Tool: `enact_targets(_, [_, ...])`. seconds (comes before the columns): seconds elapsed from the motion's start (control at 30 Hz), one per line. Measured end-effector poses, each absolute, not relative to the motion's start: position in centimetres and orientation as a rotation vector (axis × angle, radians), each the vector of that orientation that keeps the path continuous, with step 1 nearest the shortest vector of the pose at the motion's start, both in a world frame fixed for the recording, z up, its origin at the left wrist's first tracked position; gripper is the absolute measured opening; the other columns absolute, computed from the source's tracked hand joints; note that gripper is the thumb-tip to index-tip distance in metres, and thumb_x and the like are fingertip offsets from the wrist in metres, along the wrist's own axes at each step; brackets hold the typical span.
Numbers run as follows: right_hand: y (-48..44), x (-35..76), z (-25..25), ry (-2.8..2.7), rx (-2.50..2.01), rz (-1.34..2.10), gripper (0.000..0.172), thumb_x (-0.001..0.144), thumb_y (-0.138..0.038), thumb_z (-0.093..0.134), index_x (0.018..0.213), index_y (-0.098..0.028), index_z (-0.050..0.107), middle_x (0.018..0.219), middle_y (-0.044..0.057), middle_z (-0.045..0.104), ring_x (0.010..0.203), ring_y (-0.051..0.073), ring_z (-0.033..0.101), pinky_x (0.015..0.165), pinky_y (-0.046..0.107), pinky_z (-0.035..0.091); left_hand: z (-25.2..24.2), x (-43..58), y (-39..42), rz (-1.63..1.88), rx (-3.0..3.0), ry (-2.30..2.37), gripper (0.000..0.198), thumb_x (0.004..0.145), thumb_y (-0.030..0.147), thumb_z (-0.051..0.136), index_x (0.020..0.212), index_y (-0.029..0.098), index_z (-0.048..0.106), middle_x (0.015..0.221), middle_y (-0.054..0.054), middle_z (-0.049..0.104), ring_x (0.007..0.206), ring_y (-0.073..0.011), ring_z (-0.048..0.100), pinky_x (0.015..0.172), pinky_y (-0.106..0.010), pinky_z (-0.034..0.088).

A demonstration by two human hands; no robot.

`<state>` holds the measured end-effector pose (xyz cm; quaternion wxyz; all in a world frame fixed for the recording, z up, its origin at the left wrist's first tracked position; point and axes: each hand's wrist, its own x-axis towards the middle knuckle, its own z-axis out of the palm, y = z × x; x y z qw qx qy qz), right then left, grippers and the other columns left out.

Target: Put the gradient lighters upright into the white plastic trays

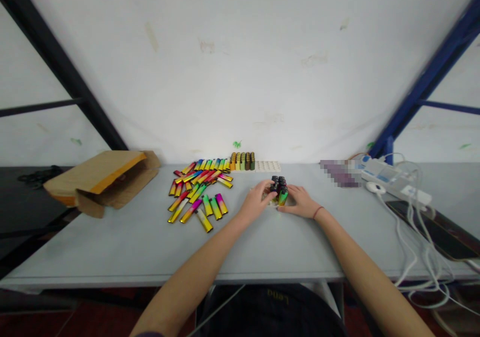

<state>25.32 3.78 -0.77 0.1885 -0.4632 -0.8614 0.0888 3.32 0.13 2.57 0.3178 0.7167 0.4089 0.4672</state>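
A tight group of lighters with black tops stands upright in a pale holder between my hands. My left hand is closed at the left side, its thumb and fingers around a black-topped lighter. Against the right side rests my right hand, its thumb in front and its fingers behind, gripping the holder's edge. My fingers partly hide the holder. Left of my hands lies a loose pile of shiny lighters in yellow, green, red and pink, several of them apart at the front.
By the wall stands a block of upright yellow and brown lighters beside a white rack with holes. An opened cardboard box lies at the left. White cables, a power strip and a dark phone-like slab occupy the right.
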Motion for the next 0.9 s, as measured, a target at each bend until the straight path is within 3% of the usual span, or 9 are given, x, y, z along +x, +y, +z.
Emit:
enact_targets(0.17, [3.9,25.4,-0.8,-2.436,-1.297,0.247,0.077,0.076,-0.068,0.068,0.135,-0.019,0.058,0.137,0.017,0.062,0.123,0.037,0.057,0.105,0.054,0.041,2.8,2.9,0.0,1.171,2.125,1.123,0.024,0.093,0.031,0.057,0.113,0.022,0.067,0.109,-0.009,0.068,0.105,-0.0224,0.064,0.101,-0.037,0.046])
enact_targets(0.4, [4.0,25.6,-1.1,-2.424,-1.288,0.247,0.079,0.076,-0.068,0.069,0.135,-0.018,0.058,0.137,0.018,0.062,0.126,0.038,0.055,0.106,0.055,0.041,7.1,0.3,-0.8,0.755,2.41,1.495,0.042,0.097,0.04,0.049,0.136,0.026,0.059,0.129,-0.012,0.062,0.124,-0.0273,0.056,0.111,-0.042,0.039])
enact_targets(0.5, [4.1,25.6,-1.1,-2.43,-1.285,0.252,0.079,0.076,-0.068,0.069,0.136,-0.018,0.057,0.138,0.018,0.061,0.127,0.038,0.055,0.107,0.054,0.041,8.2,-3.0,-3.2,0.498,2.302,1.842,0.052,0.095,0.054,0.049,0.141,0.03,0.056,0.14,-0.015,0.056,0.134,-0.0351,0.048,0.112,-0.055,0.035])
enact_targets(0.6, [4.1,25.7,-1.2,-2.434,-1.276,0.251,0.077,0.076,-0.068,0.068,0.135,-0.02,0.059,0.138,0.017,0.061,0.127,0.037,0.055,0.107,0.055,0.041,7.1,-6.8,-6.3,0.243,2.236,2.18,0.071,0.082,0.071,0.058,0.145,0.039,0.052,0.154,-0.014,0.044,0.145,-0.0484,0.029,0.109,-0.078,0.015])
enact_targets(0.67, [4.1,25.7,-1.2,-2.434,-1.281,0.258,0.076,0.076,-0.068,0.068,0.134,-0.02,0.059,0.138,0.017,0.061,0.127,0.038,0.055,0.107,0.055,0.04,5.6,-8.8,-7.8,0.116,2.144,2.321,0.078,0.078,0.076,0.057,0.147,0.04,0.049,0.157,-0.014,0.041,0.147,-0.053,0.021,0.106,-0.083,0.011])
enact_targets(0.73, [4.1,25.7,-1.2,-2.428,-1.284,0.269,0.076,0.075,-0.068,0.068,0.133,-0.02,0.06,0.138,0.017,0.061,0.127,0.038,0.055,0.107,0.055,0.04,4.4,-9.9,-8.4,0.05,2.055,2.379,0.074,0.084,0.075,0.05,0.149,0.042,0.045,0.16,-0.013,0.037,0.149,-0.0527,0.016,0.104,-0.084,0.015])
enact_targets(0.9, [4.0,25.6,-1.0,-2.423,-1.298,0.278,0.079,0.075,-0.068,0.069,0.134,-0.017,0.059,0.14,0.019,0.06,0.129,0.039,0.054,0.109,0.055,0.039,3.5,-9.9,-6.6,0.02,2.161,2.288,0.057,0.096,0.062,0.039,0.151,0.045,0.039,0.164,-0.009,0.03,0.151,-0.0433,0.022,0.108,-0.08,0.018])
